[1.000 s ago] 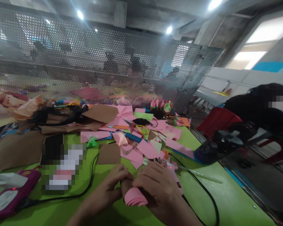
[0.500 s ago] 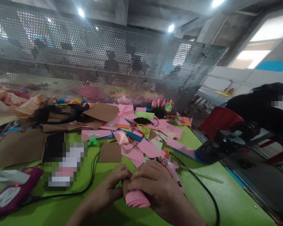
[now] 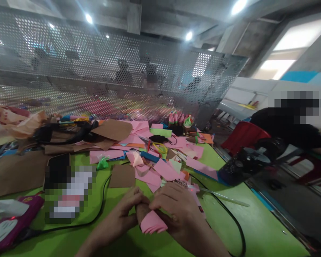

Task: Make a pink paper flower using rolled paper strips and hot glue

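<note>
Since the frame half a second ago, the right hand's fingertips have lifted back a little, so more of the pink paper shows, while the left hand has barely shifted against the roll. The roll, brown, lies between the two hands just above the near part of the desk, with the layered pink paper at its near end. The likeliest trouble is the layers fanning out or sliding off the roll, should the right fingers lift away before the paper is fast; whether it is glued does not show. Squeezing too hard on the left could crush the roll, if it is as hollow as it looks. The right hand also sits just in front of a pink device with a red light, and a careless swing could knock it or snag the black cord beside that arm. As for pose, both forearms reach in from the near edge and converge. The left grip is narrow, thumb and curled fingers pinching the roll from its left side. The right hand arches over from the other side, knuckles up, fingertips at the roll; its thumb is mostly hidden, so I cannot tell whether that grip clamps anything.
</note>
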Tool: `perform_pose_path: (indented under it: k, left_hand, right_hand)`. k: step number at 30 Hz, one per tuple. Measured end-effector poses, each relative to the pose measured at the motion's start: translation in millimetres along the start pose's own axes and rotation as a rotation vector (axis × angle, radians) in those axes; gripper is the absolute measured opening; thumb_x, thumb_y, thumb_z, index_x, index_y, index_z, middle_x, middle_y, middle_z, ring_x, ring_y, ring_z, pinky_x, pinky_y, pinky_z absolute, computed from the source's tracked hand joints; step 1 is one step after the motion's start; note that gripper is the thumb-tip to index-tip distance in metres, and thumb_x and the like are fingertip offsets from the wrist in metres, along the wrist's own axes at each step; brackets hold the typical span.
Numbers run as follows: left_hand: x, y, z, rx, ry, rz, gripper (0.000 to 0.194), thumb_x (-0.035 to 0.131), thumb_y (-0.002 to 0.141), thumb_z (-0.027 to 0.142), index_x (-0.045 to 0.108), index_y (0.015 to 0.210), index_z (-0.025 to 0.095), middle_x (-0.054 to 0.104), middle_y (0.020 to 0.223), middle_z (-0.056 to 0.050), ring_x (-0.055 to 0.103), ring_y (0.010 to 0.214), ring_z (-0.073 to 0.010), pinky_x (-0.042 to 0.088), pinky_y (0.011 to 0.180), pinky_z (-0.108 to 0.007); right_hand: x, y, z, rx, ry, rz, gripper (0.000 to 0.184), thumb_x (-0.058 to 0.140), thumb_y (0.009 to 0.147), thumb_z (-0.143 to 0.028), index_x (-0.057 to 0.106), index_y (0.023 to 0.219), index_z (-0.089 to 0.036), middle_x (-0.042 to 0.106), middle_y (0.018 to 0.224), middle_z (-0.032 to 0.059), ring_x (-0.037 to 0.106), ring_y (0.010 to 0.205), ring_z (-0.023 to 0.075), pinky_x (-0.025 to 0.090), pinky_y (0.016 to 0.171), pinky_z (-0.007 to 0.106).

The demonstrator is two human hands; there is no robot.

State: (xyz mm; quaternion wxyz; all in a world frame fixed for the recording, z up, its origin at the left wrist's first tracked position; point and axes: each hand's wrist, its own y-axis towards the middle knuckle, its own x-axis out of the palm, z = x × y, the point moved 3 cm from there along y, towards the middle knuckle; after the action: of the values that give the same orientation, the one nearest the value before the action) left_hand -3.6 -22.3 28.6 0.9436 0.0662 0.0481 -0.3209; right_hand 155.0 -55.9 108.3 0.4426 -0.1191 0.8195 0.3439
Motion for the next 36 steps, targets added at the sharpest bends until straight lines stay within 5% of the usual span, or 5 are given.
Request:
perform_pose_path:
  k: [5,9,15,29,36]
  left_hand:
    - [-2.1,-0.1,-5.7,-0.027,-0.042,0.009,0.018,0.062,0.076,0.010,0.065,0.088,0.022,0.055,0.094,0.000,0.050,0.098,-0.0205,0.037,0.090,-0.028]
    - [-4.9,-2.3,-12.5,-0.131,-0.183,0.048,0.021,0.063,0.074,0.014,0.070,0.092,0.023,0.064,0.099,-0.001,0.052,0.105,-0.0242,0.039,0.094,-0.031]
    - [-5.9,-4.1,-8.5,-0.327,-0.460,0.159,0.040,0.066,0.071,0.019,0.073,0.110,0.026,0.066,0.129,0.000,0.046,0.129,-0.0302,0.035,0.105,-0.038]
    - [-2.2,4.3,-46.6,-0.238,-0.607,0.172,0.050,0.061,0.063,0.010,0.072,0.109,0.025,0.068,0.099,0.000,0.051,0.094,-0.0205,0.038,0.084,-0.028]
    - [-3.6,1.9,-36.9,-0.050,-0.598,0.101,0.026,0.063,0.085,0.034,0.069,0.108,0.025,0.053,0.082,0.000,0.043,0.077,-0.0154,0.038,0.092,-0.032]
  right_hand:
    - [3.1,-0.3,0.3,0.004,0.002,0.025,0.007,0.066,0.084,-0.014,0.065,0.079,-0.018,0.067,0.076,0.0030,0.058,0.073,0.0180,0.038,0.067,0.031]
    - [-5.1,1.9,3.8,0.133,0.118,-0.070,0.018,0.069,0.086,-0.017,0.068,0.102,-0.026,0.072,0.094,0.0008,0.062,0.087,0.0183,0.042,0.076,0.029]
    - [-12.0,3.1,13.6,0.281,0.324,-0.003,0.023,0.059,0.094,-0.022,0.064,0.116,-0.030,0.068,0.109,0.0006,0.061,0.097,0.0152,0.045,0.082,0.024]
    - [12.2,15.0,19.6,0.286,0.515,0.194,0.011,0.065,0.085,-0.012,0.070,0.079,-0.020,0.061,0.081,0.0008,0.057,0.076,0.0138,0.044,0.067,0.022]
    - [8.3,7.8,29.4,0.420,0.497,0.250,0.014,0.063,0.089,-0.026,0.072,0.099,-0.022,0.067,0.092,0.0032,0.060,0.081,0.0163,0.046,0.069,0.024]
